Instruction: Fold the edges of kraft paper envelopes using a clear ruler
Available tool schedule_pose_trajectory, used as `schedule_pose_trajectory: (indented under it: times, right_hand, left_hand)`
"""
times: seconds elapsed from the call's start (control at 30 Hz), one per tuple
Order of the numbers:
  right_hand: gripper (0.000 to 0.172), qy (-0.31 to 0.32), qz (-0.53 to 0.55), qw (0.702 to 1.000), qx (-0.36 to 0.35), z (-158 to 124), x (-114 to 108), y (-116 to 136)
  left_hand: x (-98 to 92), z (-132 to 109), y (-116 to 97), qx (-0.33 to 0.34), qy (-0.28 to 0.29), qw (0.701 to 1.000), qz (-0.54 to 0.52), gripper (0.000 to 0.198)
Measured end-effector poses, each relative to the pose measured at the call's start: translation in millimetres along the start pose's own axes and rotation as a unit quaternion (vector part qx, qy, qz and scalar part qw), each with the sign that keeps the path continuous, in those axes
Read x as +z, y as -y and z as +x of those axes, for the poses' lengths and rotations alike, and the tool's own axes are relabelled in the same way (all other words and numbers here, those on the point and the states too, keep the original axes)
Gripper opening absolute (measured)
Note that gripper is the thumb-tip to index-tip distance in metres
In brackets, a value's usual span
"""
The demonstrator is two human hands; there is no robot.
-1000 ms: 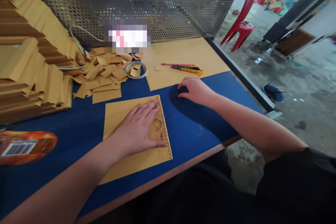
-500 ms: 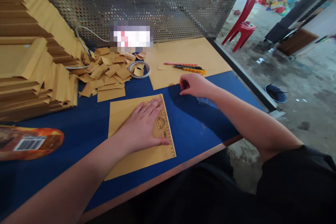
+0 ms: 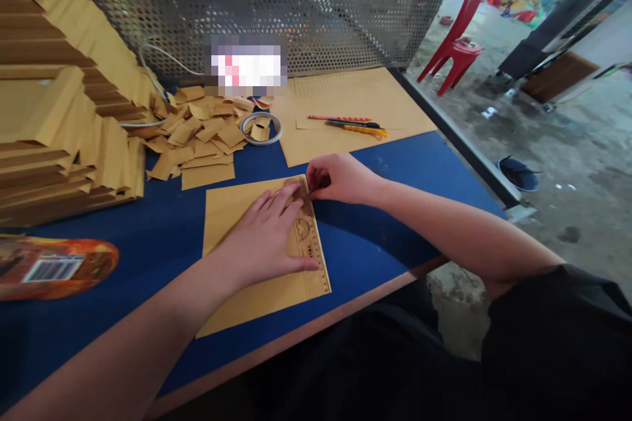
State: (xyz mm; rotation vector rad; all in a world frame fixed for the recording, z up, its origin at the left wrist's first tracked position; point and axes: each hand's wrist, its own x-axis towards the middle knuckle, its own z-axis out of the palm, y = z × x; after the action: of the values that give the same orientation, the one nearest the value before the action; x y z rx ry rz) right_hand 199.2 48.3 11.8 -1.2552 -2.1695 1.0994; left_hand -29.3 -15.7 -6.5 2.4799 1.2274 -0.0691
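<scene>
A brown paper sheet (image 3: 232,306) lies on the blue table (image 3: 385,243) in front of me. A clear ruler (image 3: 312,251) rests along the sheet's right edge. My left hand (image 3: 266,237) lies flat with fingers spread, pressing the ruler and paper down. My right hand (image 3: 336,179) is closed in a pinch at the ruler's far end, on something too small to make out.
A heap of brown paper offcuts (image 3: 197,138) and a tape roll (image 3: 261,128) lie behind the sheet. Stacked folded paper (image 3: 54,118) fills the left. A pink pencil (image 3: 340,118) and yellow cutter (image 3: 359,127) lie on larger brown sheets (image 3: 355,102). A perforated metal screen (image 3: 276,6) backs the table.
My right hand has left the blue table surface, closed its fingers and moved left to the far end of the ruler. My left hand has stayed on the ruler.
</scene>
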Motion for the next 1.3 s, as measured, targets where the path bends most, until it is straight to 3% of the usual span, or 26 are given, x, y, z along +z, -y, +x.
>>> schedule_pose_trajectory:
  times: [0.23,0.6,0.87,1.07,1.3]
  right_hand:
    - [0.026,-0.012,-0.012,0.998,0.054,6.6,-2.9,2.6]
    - [0.037,-0.021,-0.084,0.994,0.060,26.4,-6.7,10.4]
    - [0.035,-0.051,-0.141,0.986,0.068,48.7,-14.9,9.2]
    - [0.029,-0.095,-0.154,0.983,0.003,53.6,-13.4,0.7]
    - [0.011,-0.081,-0.156,0.983,-0.056,22.3,-4.7,-8.5]
  left_hand:
    - [0.3,-0.3,2.1,0.013,-0.020,1.000,-0.007,0.128]
    - [-1.3,-3.0,1.4,0.012,-0.038,0.999,-0.007,0.119]
    - [-4.0,-3.5,0.2,0.016,-0.026,0.999,0.008,0.118]
    - [-2.3,-3.3,1.0,0.017,-0.031,0.999,0.012,0.119]
    - [-3.3,-0.8,0.3,0.003,-0.012,1.000,0.010,0.127]
